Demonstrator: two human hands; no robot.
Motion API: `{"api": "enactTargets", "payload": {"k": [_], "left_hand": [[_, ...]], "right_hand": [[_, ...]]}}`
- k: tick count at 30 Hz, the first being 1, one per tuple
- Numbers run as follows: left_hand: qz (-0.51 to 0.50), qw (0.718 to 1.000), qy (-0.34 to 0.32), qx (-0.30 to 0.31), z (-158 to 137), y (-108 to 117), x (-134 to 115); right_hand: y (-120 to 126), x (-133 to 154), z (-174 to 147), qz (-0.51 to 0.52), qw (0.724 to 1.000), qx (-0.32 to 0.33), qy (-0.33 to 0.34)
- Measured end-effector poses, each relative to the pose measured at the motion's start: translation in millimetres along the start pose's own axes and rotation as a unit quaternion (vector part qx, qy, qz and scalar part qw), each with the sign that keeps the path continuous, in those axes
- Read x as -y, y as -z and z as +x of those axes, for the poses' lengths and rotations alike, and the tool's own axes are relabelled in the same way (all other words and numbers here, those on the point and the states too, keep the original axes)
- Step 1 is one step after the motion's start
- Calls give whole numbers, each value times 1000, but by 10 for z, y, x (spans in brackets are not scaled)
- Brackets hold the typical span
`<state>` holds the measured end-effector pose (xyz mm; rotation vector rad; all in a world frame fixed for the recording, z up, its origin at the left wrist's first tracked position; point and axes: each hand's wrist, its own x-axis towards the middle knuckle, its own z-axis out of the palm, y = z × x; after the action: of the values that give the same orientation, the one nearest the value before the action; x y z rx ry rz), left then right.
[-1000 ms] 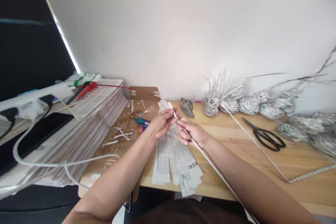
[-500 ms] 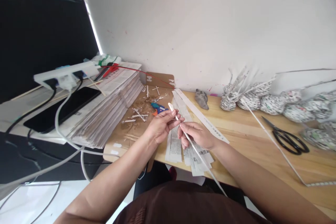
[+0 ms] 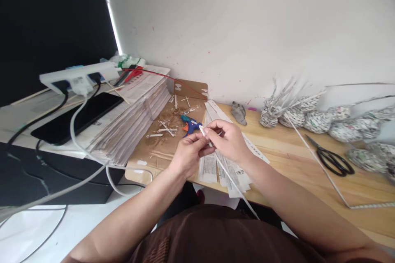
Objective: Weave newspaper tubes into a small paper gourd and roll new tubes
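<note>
My left hand (image 3: 191,152) pinches a thin rolled paper tube (image 3: 236,187) close to its upper end, over the table's near edge. Fingers of my right hand (image 3: 227,139) close around the tip of the same tube, touching my left fingertips. From there the white tube slants down to the right toward my lap. Beneath and behind the hands lie printed newspaper strips (image 3: 207,168). Just beyond my left fingers is a blue glue gun (image 3: 191,125) with an orange trigger, on a piece of brown cardboard (image 3: 151,152) strewn with paper scraps.
A tall newspaper stack (image 3: 135,119) at left carries a black phone (image 3: 78,117) and a white power strip (image 3: 80,74) with trailing cables. To the right lie black scissors (image 3: 335,160), several woven paper pieces (image 3: 293,118) along the wall, and a grey lump (image 3: 238,113).
My right hand has slid up the paper tube from below my left hand to its tip. My left hand still grips the tube. The view has shifted slightly.
</note>
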<state>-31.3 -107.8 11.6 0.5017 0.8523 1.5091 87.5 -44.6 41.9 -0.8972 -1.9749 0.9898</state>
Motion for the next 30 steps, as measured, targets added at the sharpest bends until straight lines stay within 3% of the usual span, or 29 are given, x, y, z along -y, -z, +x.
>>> {"api": "enactTargets", "payload": {"k": [3, 7, 11, 14, 18, 24, 28, 30], "left_hand": [[-8, 1000, 11, -5, -40, 21, 2], [-23, 999, -1, -23, -75, 62, 13], [-26, 999, -5, -22, -99, 148, -41], [-44, 998, -4, -41, -143, 294, -137], [-54, 994, -13, -97, -252, 549, -264], [-65, 987, -30, -141, -358, 751, -317], [-66, 988, -15, -142, -361, 756, -292], [-63, 988, -6, -140, -358, 756, -284]], "right_hand": [[-23, -47, -6, 48, 997, 32, -47], [-66, -34, 6, 89, 993, 23, -72], [-116, -75, 56, 169, 974, 41, -144], [-157, -230, 74, 76, 975, 82, -193], [-258, -400, 85, -40, 980, 105, -164], [-514, -286, 311, -206, 950, 155, -176], [-663, -236, 475, -292, 931, 121, -181], [-692, -263, 511, -275, 934, 105, -200]]}}
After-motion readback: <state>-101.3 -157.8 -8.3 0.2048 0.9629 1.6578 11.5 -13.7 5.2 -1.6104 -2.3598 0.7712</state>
